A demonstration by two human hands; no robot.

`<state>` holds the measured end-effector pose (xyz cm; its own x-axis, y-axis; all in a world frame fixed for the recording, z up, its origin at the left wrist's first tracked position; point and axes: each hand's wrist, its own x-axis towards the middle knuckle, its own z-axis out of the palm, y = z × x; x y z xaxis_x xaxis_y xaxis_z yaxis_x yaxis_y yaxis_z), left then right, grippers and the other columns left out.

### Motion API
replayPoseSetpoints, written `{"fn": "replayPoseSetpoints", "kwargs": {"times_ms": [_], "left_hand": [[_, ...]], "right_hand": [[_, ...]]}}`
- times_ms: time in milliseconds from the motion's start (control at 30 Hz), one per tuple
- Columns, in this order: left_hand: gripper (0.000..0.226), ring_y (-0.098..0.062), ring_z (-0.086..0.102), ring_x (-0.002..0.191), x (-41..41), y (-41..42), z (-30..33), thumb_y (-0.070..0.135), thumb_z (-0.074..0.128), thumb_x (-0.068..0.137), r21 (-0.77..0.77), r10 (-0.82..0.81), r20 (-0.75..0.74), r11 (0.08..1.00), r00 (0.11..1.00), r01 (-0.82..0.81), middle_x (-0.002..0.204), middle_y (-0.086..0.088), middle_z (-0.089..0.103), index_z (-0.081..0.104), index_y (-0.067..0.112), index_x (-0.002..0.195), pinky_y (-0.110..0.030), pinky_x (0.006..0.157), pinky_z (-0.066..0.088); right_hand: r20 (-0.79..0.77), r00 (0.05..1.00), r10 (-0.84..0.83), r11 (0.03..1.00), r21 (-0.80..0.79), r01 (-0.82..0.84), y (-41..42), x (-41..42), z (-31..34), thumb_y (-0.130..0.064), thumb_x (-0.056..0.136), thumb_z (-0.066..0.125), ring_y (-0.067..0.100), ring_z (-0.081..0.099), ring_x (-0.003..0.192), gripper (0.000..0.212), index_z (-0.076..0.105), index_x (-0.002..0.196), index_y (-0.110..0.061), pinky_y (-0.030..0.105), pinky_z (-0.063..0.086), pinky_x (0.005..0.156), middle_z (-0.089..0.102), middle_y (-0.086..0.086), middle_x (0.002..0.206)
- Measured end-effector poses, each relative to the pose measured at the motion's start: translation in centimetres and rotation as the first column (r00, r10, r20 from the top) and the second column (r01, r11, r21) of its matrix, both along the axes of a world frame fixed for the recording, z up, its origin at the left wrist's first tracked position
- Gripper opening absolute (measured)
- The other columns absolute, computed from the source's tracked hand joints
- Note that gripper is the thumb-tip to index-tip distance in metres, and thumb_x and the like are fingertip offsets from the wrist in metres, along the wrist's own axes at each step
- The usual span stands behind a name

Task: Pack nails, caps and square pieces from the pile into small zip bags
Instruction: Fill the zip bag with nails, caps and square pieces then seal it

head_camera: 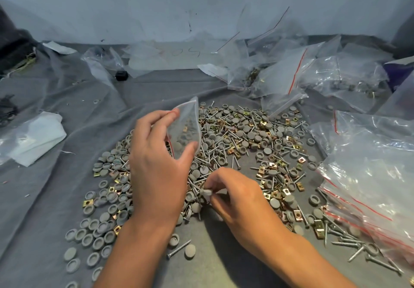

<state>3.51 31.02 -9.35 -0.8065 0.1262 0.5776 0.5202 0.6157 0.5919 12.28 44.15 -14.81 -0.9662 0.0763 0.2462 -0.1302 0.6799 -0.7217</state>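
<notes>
1. The left hand (156, 164) held a small zip bag (184, 128) above the pile (235, 144), thumb and fingers pinching its edges so the mouth gaped; a few pieces lay inside.
2. The right hand (237, 200) hovered at the pile's near edge, fingertips curled and pinching grey caps (207, 192).
3. Nails, caps and brass square pieces lay mixed across the pile.
4. Filled zip bags (369, 171) lay just right of the pile.

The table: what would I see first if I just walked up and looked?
Probably the big pile of grey caps, silver nails and gold square pieces spread across the middle of the grey cloth. Above it, the left hand holds a small zip bag open, while the right hand pinches pieces from the pile. Crinkly clear bags are heaped along the right side.
</notes>
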Motion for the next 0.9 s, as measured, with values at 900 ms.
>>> {"fn": "replayPoseSetpoints", "kwargs": {"times_ms": [900], "left_hand": [[0.073, -0.012, 0.054, 0.11, -0.5, -1.1, 0.0, 0.024, 0.087, 0.072, -0.239, -0.142, 0.117, 0.957, 0.983, 0.167, 0.128, 0.01, 0.048, 0.056, 0.019, 0.137, -0.035, 0.1, 0.051]], "right_hand": [[-0.127, 0.989, 0.082, 0.994, 0.088, -0.071, -0.1, 0.6, 0.9, -0.011, 0.094, 0.066, -0.001, 0.057, 0.079, 0.012, 0.059, 0.102, -0.014, 0.013, 0.044, 0.068, 0.062, -0.011, 0.088]]}}
